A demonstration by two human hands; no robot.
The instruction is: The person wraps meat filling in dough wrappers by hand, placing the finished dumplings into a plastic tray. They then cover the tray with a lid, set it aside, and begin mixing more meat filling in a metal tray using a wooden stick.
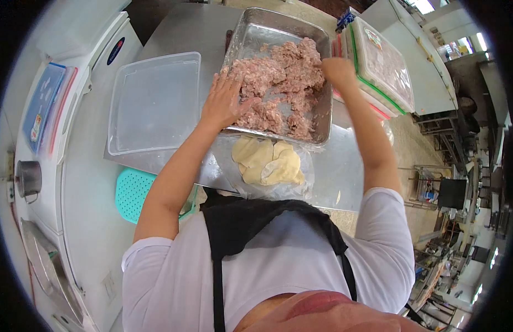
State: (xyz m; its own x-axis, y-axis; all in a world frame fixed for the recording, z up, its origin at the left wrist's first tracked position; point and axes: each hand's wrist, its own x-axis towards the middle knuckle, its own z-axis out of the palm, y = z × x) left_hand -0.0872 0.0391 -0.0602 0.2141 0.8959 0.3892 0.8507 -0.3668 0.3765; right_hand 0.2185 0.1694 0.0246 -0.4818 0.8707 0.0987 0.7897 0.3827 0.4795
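— Steel worktop filled the middle of the view, didn't it? What sat furthest left?

— A white appliance top, with a small metal cup near its edge. Just right of it lay a teal perforated plastic piece, partly tucked under the worktop's near edge.

— And on the worktop itself?

— An empty clear plastic tub stood at the left, just beside the metal tray.

— Where was the left hand?

— It lay flat at the tray's near-left corner, fingers spread wide, palm down on the minced meat. It gripped nothing.

— Where was the meat?

— Inside the tray, heaped across the middle and right side, with the far-left part of the tray floor showing bare metal.

— Anything in front of the tray?

— A clear bag of pale yellow dough rounds, touching the tray's near rim and lying between the two forearms.

— And the right hand?

— It was at the tray's right rim, knuckles up, fingers curled down into the meat. Whether it was closed on a lump, I couldn't tell.

— Further right?

— Stacked lidded containers with green and red rims, close beside the tray, with a mince-like filling showing through the top lid.
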